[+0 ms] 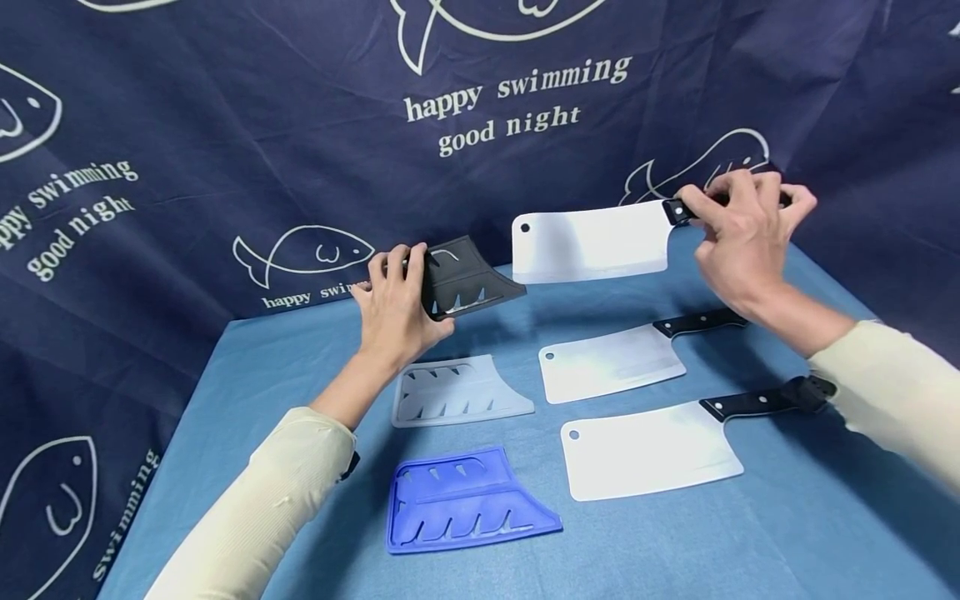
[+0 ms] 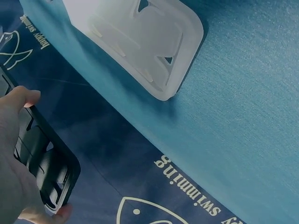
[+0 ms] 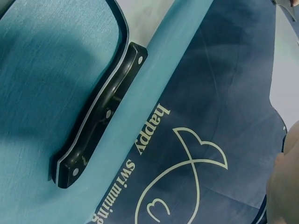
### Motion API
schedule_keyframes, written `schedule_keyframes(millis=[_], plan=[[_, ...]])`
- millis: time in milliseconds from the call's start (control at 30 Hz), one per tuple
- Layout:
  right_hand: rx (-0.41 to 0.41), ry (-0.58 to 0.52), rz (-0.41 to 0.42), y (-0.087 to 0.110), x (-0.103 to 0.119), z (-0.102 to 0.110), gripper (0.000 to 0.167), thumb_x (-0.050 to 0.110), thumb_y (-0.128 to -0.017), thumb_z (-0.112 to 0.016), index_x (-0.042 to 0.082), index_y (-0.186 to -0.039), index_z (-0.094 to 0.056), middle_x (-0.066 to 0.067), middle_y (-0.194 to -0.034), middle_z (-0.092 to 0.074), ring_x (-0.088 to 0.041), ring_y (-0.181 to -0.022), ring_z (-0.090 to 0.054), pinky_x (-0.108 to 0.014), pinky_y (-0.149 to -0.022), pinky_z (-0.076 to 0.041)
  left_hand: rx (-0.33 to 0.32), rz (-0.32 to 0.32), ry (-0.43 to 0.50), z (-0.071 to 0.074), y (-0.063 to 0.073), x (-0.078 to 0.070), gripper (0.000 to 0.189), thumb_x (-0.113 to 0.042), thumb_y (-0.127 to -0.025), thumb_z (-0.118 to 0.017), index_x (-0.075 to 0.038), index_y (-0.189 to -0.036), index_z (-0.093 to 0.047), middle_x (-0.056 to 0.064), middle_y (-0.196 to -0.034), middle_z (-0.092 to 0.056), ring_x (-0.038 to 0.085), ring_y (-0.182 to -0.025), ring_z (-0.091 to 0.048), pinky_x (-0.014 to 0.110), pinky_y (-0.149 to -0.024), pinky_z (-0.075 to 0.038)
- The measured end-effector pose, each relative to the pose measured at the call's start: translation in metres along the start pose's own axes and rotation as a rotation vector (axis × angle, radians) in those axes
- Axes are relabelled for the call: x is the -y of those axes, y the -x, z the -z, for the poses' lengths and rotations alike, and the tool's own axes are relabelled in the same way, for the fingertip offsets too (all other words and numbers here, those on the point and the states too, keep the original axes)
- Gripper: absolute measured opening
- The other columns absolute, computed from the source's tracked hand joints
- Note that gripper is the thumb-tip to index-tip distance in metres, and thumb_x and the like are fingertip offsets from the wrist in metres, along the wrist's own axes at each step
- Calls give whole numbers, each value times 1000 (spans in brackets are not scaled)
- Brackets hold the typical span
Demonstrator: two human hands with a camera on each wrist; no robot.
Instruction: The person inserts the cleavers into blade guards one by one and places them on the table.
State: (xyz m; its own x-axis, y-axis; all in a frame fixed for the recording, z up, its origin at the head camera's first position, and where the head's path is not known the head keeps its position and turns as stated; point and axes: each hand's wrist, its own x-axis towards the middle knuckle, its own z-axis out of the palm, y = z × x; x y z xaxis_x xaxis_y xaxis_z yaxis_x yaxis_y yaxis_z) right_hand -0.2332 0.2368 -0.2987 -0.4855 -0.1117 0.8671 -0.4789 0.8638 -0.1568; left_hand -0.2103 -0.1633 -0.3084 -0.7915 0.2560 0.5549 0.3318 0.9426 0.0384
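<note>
My left hand [image 1: 396, 304] grips a black blade cover [image 1: 468, 282] by its left end, raised above the table; the left wrist view shows the thumb and fingers on its edges. In my right hand [image 1: 746, 233] is a cleaver [image 1: 592, 242], held by its black handle, the broad blade pointing left toward the cover. A narrow gap separates the blade's end from the cover's right tip. Below lie a translucent white blade cover [image 1: 461, 390] and a blue blade cover [image 1: 468, 502]. Right of them lie a middle cleaver [image 1: 611, 364] and a front cleaver [image 1: 648, 452].
A blue cloth [image 1: 810, 533] covers the table. Dark blue fabric [image 1: 300, 150] printed with white fish and lettering hangs behind and at the sides, close to the table's back edge. Handles of both lying cleavers point right, beneath my right forearm.
</note>
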Motion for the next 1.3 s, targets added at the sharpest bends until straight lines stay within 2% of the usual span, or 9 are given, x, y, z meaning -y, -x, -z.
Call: schedule_keyframes(millis=[267,467,700,900,1300], plan=[[3,-8,11,0,2,-3,56,-18,-68,-39,14,-103,-69,-22,-97,-50,-46,-92,-38,-64,-93,-11,22,14,1,-1,1,0,106,-42,-54,-88,-13,-142,-37,12,-136,-40,38,-124,-32,75,-81,-30],[27,-12,11,0,4,-4,59,-20,-66,-40,14,-105,-68,-22,-96,-50,-45,-91,-37,-64,-93,-11,12,37,17,-1,1,-3,105,-39,-52,-89,-13,-140,-39,12,-134,-41,37,-122,-33,70,-79,-32],[57,-11,45,1,13,-8,62,-20,-68,-40,16,-110,-68,-21,-99,-51,-44,-91,-38,-64,-92,-13,-16,-12,48,1,-3,-13,104,-38,-52,-89,-12,-140,-40,12,-134,-41,37,-124,-32,69,-79,-32],[100,27,77,-1,21,-10,64,-21,-66,-41,16,-112,-66,-20,-100,-49,-43,-92,-37,-65,-90,-14,-26,-18,29,-1,-3,-15,104,-37,-51,-90,-11,-138,-40,13,-133,-41,37,-123,-32,68,-78,-33],[46,18,150,-5,25,-15,64,-20,-64,-38,15,-109,-66,-21,-99,-51,-45,-91,-39,-67,-86,-16,-44,-35,5,2,-1,-18,106,-37,-49,-91,-9,-136,-39,15,-132,-41,39,-122,-33,72,-76,-34]])
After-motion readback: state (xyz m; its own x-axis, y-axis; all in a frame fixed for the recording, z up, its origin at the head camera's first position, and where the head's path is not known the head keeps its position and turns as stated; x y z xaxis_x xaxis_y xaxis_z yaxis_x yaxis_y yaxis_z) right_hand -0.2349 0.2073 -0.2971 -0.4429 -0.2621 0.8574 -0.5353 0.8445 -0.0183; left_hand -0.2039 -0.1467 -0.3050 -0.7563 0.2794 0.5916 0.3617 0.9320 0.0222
